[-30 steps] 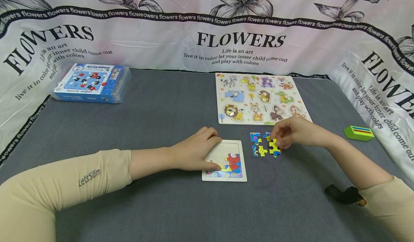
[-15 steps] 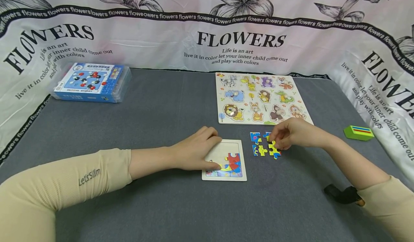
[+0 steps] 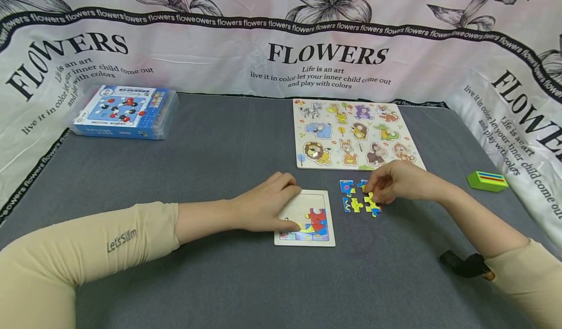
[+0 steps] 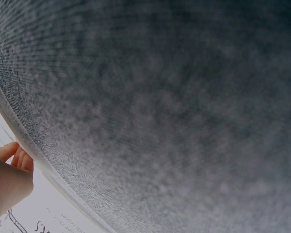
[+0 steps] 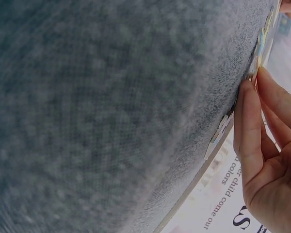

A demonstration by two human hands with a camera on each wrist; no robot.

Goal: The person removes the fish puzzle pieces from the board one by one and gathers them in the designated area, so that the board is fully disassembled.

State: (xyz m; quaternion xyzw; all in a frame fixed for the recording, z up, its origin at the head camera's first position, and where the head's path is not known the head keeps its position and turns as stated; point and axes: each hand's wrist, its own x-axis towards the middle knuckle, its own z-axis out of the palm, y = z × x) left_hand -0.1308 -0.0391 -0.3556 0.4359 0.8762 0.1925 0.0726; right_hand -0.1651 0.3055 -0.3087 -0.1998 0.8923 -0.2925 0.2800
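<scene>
In the head view, a small square puzzle tray (image 3: 312, 198) lies on the grey cloth, with joined red, blue and yellow pieces in its lower part. My left hand (image 3: 265, 204) rests on the tray's left side, thumb over the joined pieces and fingers towards the far edge. To the right of the tray lie several loose jigsaw pieces (image 3: 346, 187). Thumb and forefinger of my right hand (image 3: 397, 182) pinch a yellow and blue puzzle piece (image 3: 372, 208) low at the cloth, covering part of it. The right wrist view shows these fingertips (image 5: 247, 87) meeting at the thin pieces.
Behind the pieces lies an animal peg board (image 3: 351, 133). A blue boxed molecule set (image 3: 120, 113) stands at the back left. Far right is a green block (image 3: 487, 181) with coloured stripes. A printed flower curtain (image 3: 210, 55) borders the back and sides.
The right hand shifts very slightly with the yellow piece, which sits a little lower than a second ago. The left hand and tray stay where they were.
</scene>
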